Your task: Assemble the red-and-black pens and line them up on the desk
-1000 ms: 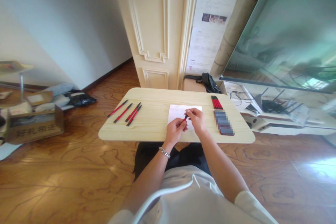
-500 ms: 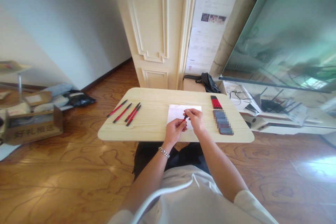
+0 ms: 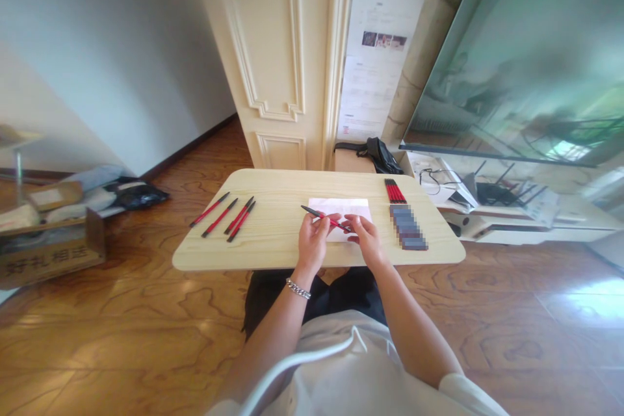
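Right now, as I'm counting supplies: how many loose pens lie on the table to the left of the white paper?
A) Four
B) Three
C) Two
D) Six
A: four red-and-black pens lie apart on the table, to the left of the white paper.

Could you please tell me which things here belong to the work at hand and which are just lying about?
In use:
pen, held by left hand and right hand
white paper
loose pens
bundled pens
blurred stack

Lying about:
cardboard box
black bag
router
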Tool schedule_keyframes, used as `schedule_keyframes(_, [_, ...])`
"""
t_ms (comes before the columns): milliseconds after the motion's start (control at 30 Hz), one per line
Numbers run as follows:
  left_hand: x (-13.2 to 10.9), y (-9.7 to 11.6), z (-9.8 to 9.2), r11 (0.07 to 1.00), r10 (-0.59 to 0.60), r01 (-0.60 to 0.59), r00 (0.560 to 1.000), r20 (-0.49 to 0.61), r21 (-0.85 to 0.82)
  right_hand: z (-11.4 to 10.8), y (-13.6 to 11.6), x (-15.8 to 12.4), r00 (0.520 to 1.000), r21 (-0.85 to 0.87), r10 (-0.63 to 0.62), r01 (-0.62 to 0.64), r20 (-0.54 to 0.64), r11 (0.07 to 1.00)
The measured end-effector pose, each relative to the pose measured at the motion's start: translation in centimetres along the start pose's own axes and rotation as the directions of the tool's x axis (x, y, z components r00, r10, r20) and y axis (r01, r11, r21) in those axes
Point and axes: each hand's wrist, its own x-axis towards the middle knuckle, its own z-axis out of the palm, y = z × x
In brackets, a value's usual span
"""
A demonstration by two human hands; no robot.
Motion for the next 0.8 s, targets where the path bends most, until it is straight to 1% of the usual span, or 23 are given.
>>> schedule_keyframes(100, [0.3, -0.4, 0.7, 0.998, -0.031, 0.03, 0.999, -0.016, -0.058, 0.2, 0.5, -0.8, 1.0, 0.175, 0.02, -0.019, -0.004, 0.984])
schedule_keyframes(200, [0.4, -1.3, 1.4, 0.993, -0.074, 0.074, 0.997, 0.002, -0.092, 1.1, 0.7, -0.9, 0.999, 0.379, 0.033, -0.015, -0.041, 0.925])
schedule_keyframes(267, [0.4, -1.7, 1.6, 0.992, -0.088, 0.09, 0.996, 0.018, -0.09, 1.6, 0.7, -0.6, 0.996, 0.467, 0.061, -0.027, -0.058, 0.884])
schedule_keyframes(367, [0.4, -1.7, 1.1, 0.995, -0.095, 0.096, 0.993, 0.064, -0.003, 1.7, 0.2, 0.4, 0.996, 0.538, 0.062, -0.015, -0.07, 0.843])
schedule_keyframes(467, [0.7, -1.3, -0.7, 0.974, -0.107, 0.083, 0.989, 0.104, 0.211, 0.7, -0.7, 1.7, 0.996, 0.588, 0.013, 0.04, -0.085, 0.808])
schedule_keyframes(500, [0.9, -1.1, -1.6, 0.95, -0.09, 0.056, 0.991, 0.097, 0.306, 0.3, -1.0, 2.2, 0.996, 0.596, -0.007, 0.061, -0.094, 0.801])
schedule_keyframes(567, [1.2, -0.9, -3.3, 0.877, -0.006, -0.026, 0.998, 0.065, 0.48, -0.7, -1.5, 2.9, 0.993, 0.595, -0.025, 0.091, -0.119, 0.799])
schedule_keyframes(667, [1.6, -0.7, -5.3, 0.74, 0.128, -0.123, 0.991, 0.04, 0.662, -2.0, -2.1, 3.3, 0.989, 0.588, -0.005, 0.093, -0.15, 0.804])
schedule_keyframes(733, [1.7, -0.7, -5.9, 0.639, 0.166, -0.16, 0.984, 0.068, 0.753, -2.6, -2.2, 3.3, 0.992, 0.638, 0.039, 0.045, -0.116, 0.769])
schedule_keyframes(800, [1.6, -0.8, -5.9, 0.539, 0.143, -0.174, 0.983, 0.114, 0.824, -2.9, -2.1, 3.2, 0.997, 0.721, 0.069, -0.018, -0.04, 0.693])
